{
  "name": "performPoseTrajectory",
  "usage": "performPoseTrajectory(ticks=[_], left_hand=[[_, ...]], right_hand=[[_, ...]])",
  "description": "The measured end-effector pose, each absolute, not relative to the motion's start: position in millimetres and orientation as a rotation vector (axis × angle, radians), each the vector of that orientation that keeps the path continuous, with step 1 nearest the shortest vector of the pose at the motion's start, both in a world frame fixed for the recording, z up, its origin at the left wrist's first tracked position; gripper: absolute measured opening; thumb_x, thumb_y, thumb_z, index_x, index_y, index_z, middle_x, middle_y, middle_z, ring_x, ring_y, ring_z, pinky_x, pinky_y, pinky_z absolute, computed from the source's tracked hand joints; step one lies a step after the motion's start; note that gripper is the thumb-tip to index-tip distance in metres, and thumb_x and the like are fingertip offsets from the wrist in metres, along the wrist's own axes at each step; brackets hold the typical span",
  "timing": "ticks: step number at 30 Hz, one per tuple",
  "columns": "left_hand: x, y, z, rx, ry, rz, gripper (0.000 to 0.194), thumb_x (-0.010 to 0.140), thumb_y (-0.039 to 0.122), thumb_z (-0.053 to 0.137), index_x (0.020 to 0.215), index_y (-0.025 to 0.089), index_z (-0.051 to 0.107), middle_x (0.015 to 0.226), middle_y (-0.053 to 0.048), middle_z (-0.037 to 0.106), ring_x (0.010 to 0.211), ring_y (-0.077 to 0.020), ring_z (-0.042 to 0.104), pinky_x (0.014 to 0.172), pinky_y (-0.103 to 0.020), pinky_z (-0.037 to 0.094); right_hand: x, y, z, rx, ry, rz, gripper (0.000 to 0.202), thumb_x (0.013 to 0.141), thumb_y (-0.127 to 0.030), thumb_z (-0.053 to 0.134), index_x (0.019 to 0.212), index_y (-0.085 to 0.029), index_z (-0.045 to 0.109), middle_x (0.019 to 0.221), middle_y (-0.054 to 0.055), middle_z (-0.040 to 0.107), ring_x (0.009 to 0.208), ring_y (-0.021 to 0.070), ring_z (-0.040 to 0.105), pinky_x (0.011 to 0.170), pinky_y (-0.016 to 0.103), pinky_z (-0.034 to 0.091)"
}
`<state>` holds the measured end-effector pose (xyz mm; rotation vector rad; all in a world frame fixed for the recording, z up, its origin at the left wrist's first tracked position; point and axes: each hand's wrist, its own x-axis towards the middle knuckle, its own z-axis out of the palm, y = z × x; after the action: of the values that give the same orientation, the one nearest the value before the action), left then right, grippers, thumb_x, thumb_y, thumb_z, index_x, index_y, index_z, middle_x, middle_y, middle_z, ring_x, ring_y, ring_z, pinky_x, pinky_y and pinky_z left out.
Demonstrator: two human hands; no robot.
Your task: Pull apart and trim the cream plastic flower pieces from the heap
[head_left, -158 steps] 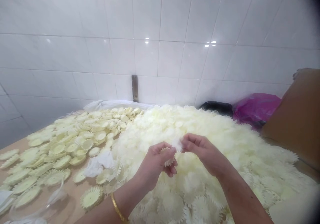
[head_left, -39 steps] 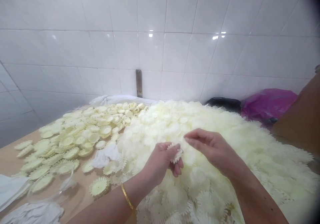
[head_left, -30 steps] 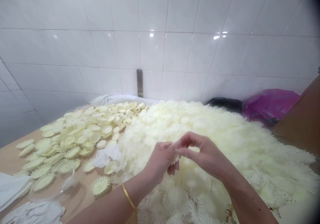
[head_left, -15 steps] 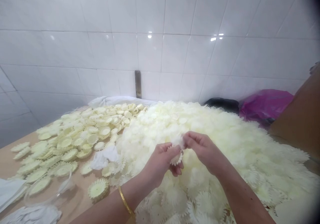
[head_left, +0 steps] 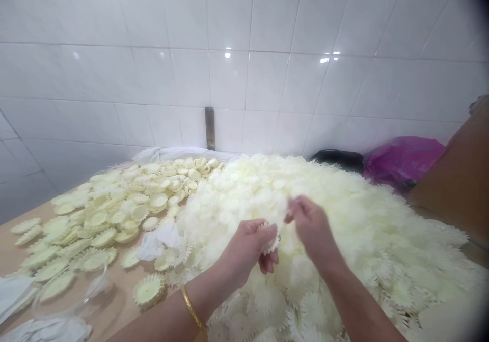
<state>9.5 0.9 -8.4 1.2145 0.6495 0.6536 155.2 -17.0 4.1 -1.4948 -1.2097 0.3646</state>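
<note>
My left hand [head_left: 254, 245] is closed, pinching a small stack of pale, notch-edged discs [head_left: 272, 241] between thumb and fingers. Their material is unclear, perhaps cloth or paper. To the right and slightly higher, my right hand [head_left: 309, 220] is apart from the stack, its fingertips drawn together and blurred. Whether anything thin is in that pinch is hidden by the blur. Both hands are over a broad heap of loose, pale, frilly-edged pieces [head_left: 344, 230], similar to the ones held.
Left of the heap, thicker stacks of notched pale discs [head_left: 147, 288] lie on a light brown tabletop [head_left: 114, 314]. Crumpled white material [head_left: 160, 240] sits among them. Behind are a black item [head_left: 338, 159] and a purple plastic bag [head_left: 408, 159]. Another person's arm [head_left: 443, 179] appears at right.
My right hand has pulled away from the stack, a little to the right, and the thin white piece between the hands no longer shows. My left hand stays nearly still.
</note>
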Motion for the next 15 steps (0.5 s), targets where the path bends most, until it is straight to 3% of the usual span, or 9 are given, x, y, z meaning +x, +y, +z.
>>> performPoseTrajectory(ticks=[3, 6, 8, 11, 15], left_hand=[[9.8, -0.6, -7.2, 1.145, 0.669, 0.634, 0.029, 0.074, 0.042, 0.052, 0.064, 0.015, 0.047, 0.047, 0.000, 0.053, 0.033, -0.0073, 0.045, 0.035, -0.018, 0.031], [10.4, 0.0, -7.3, 1.044, 0.604, 0.615, 0.027, 0.076, 0.041, 0.050, 0.081, 0.015, 0.050, 0.056, -0.003, 0.058, 0.041, -0.0102, 0.052, 0.041, -0.021, 0.039], [10.4, 1.4, -9.4, 1.025, 0.556, 0.602, 0.026, 0.075, 0.035, 0.053, 0.090, 0.014, 0.051, 0.060, -0.004, 0.060, 0.045, -0.0108, 0.054, 0.045, -0.022, 0.041], [10.4, 3.3, -14.6, 1.078, 0.525, 0.621, 0.023, 0.073, 0.033, 0.057, 0.082, 0.012, 0.053, 0.059, -0.004, 0.059, 0.044, -0.0097, 0.054, 0.044, -0.020, 0.040], [10.9, 4.4, -20.6, 1.111, 0.563, 0.666, 0.028, 0.073, 0.040, 0.056, 0.072, 0.013, 0.050, 0.054, -0.003, 0.058, 0.039, -0.0094, 0.052, 0.039, -0.020, 0.039]], right_hand=[[178.4, -14.8, 4.3, -1.628, -1.059, 0.109, 0.032, 0.079, -0.045, 0.044, 0.064, -0.017, 0.049, 0.056, 0.002, 0.052, 0.048, 0.0122, 0.044, 0.045, 0.024, 0.034], [188.5, -14.8, 6.5, -1.700, -1.148, 0.015, 0.036, 0.076, -0.045, 0.050, 0.098, -0.016, 0.053, 0.082, 0.006, 0.057, 0.060, 0.0152, 0.052, 0.054, 0.027, 0.040], [184.4, -16.6, 9.0, -1.710, -1.218, 0.024, 0.040, 0.077, -0.042, 0.049, 0.108, -0.017, 0.051, 0.094, 0.008, 0.056, 0.067, 0.0162, 0.054, 0.061, 0.030, 0.042], [171.9, -22.3, 15.9, -1.658, -1.333, 0.118, 0.027, 0.079, -0.038, 0.046, 0.090, -0.016, 0.059, 0.088, 0.007, 0.059, 0.076, 0.0183, 0.054, 0.069, 0.031, 0.041], [158.6, -33.4, 27.6, -1.541, -1.483, 0.340, 0.021, 0.080, -0.034, 0.047, 0.078, -0.017, 0.059, 0.077, 0.004, 0.062, 0.074, 0.0182, 0.056, 0.068, 0.030, 0.041]])
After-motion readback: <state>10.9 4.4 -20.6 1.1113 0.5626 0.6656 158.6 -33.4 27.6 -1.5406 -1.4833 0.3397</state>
